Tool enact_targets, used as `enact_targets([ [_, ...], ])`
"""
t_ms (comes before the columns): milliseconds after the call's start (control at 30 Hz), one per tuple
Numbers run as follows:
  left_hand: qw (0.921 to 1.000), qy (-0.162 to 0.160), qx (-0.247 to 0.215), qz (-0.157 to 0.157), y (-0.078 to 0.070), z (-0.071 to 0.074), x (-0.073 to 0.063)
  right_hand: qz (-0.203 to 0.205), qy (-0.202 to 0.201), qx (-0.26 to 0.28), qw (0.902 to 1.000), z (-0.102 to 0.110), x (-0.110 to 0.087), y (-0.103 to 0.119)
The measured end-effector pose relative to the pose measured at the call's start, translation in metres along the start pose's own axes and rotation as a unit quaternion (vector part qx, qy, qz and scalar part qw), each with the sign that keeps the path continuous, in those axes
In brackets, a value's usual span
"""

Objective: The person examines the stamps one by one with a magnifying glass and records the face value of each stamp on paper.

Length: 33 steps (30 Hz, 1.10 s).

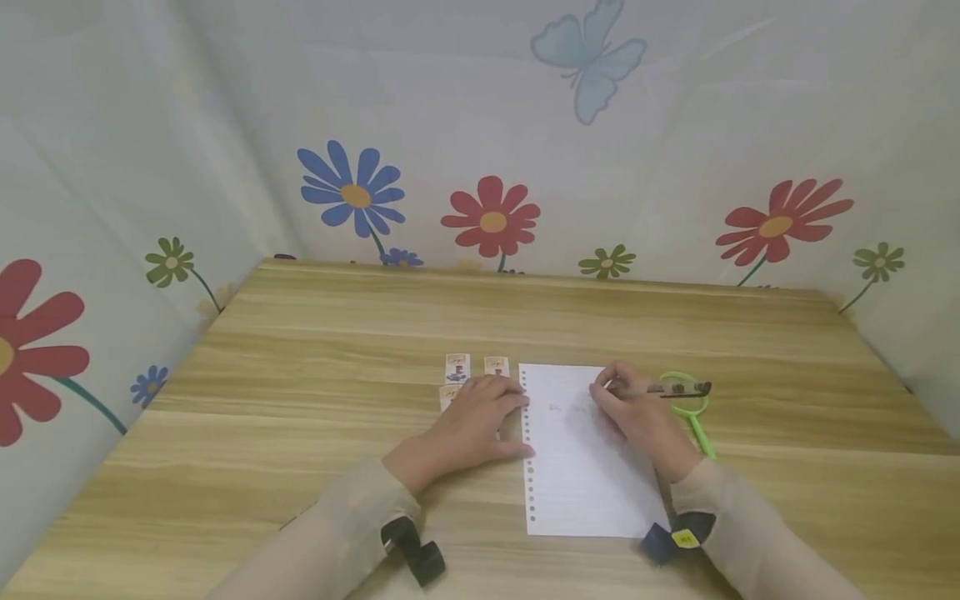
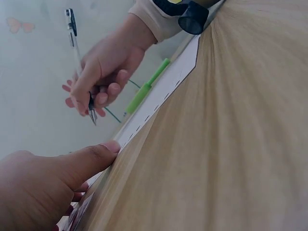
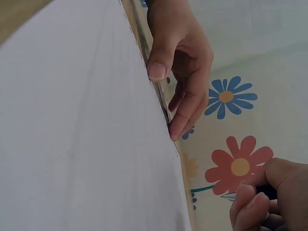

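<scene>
A white lined sheet of paper (image 1: 577, 483), punched with holes down its left edge, lies on the wooden table. Some faint handwriting (image 1: 557, 408) shows on its upper part. My right hand (image 1: 645, 417) pinches a clear-barrelled pen (image 2: 72, 36) between thumb and fingers over the sheet, its tip (image 3: 228, 196) pointing down and to the left. My left hand (image 1: 472, 425) rests at the holed edge, thumb (image 2: 103, 151) and fingertips on the paper's margin. Small printed cards (image 1: 457, 367) lie beyond that hand, which partly covers them.
A green-rimmed magnifying glass (image 1: 699, 433) lies right of the paper, partly behind the right hand and pen. The wooden table (image 1: 262, 400) reaches back to a white curtain (image 1: 420, 83) printed with flowers and a butterfly.
</scene>
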State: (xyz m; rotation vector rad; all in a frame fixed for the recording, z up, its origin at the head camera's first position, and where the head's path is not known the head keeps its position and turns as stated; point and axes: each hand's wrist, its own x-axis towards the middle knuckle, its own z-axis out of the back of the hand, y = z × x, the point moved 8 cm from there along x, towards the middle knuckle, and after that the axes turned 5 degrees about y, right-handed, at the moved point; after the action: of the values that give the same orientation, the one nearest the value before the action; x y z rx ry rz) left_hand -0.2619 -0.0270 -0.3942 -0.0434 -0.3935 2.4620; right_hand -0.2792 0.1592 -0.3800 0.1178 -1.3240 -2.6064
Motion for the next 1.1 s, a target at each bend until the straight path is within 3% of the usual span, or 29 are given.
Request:
enact_targets([
  [133, 1.0000, -0.001, 0.001, 0.000, 0.000, 0.000, 0.000, 0.007, 0.027, 0.013, 0.9995, 0.002, -0.006, 0.009],
  [300, 1.0000, -0.002, 0.004, 0.000, 0.001, -0.001, 0.000, 0.005, 0.042, -0.021, 0.9989, 0.009, -0.011, 0.012],
  [467, 1.0000, -0.003, 0.008, 0.000, 0.001, -0.002, 0.000, 0.029, 0.038, -0.084, 0.9954, 0.019, -0.010, 0.016],
  [733, 1.0000, -0.006, 0.003, -0.002, -0.001, -0.001, -0.001, 0.037, 0.074, -0.096, 0.9919, 0.033, -0.015, 0.020],
  [900, 1.0000, -0.007, 0.003, -0.001, -0.003, 0.000, -0.002, 0.063, 0.065, -0.147, 0.9850, 0.043, -0.017, 0.021],
  [1100, 1.0000, -0.007, -0.001, 0.001, -0.003, 0.000, -0.002, 0.079, 0.071, -0.144, 0.9839, 0.051, -0.019, 0.014],
])
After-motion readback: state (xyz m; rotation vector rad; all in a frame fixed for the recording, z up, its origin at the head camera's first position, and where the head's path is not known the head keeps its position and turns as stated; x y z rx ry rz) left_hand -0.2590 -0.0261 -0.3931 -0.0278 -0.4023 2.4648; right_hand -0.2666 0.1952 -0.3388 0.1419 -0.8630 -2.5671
